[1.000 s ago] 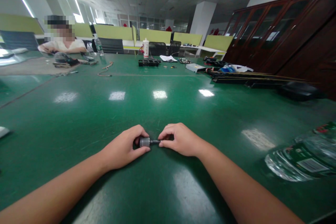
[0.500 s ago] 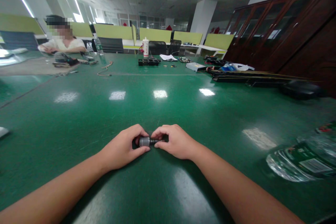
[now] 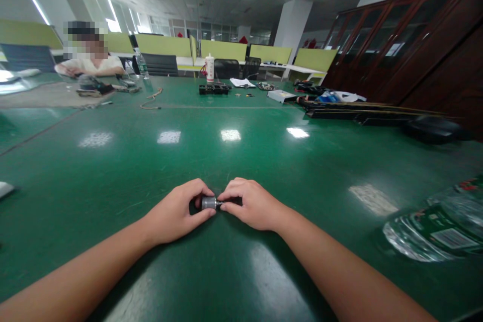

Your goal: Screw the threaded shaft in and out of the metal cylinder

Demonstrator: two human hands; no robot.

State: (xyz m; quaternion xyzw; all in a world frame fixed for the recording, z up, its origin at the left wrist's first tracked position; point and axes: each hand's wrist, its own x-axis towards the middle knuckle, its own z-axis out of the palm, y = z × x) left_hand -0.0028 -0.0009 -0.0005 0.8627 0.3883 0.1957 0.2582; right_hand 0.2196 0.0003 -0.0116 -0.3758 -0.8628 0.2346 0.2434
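Observation:
A small grey metal cylinder (image 3: 209, 203) with a thin, dark, ridged shaft lies on its side, low over or on the green table (image 3: 196, 156). My left hand (image 3: 183, 207) wraps its thumb and fingers around the cylinder's left part. From the right, my right hand (image 3: 249, 204) pinches the shaft (image 3: 219, 205) between thumb and fingertips, covering most of it. The two hands nearly meet at the shaft. Whether the cylinder touches the table cannot be made out.
A large clear bottle (image 3: 433, 229) with a green label lies at the right. Further back are a black part (image 3: 213, 89), a white cup (image 3: 210, 68), a silver box (image 3: 281, 96), long black strips (image 3: 362, 110) and a cord (image 3: 151, 98). A person (image 3: 90, 63) sits at the far left.
My right fingers have closed in slightly to the left along the shaft, so less of it shows. The cylinder has shifted very slightly to the right.

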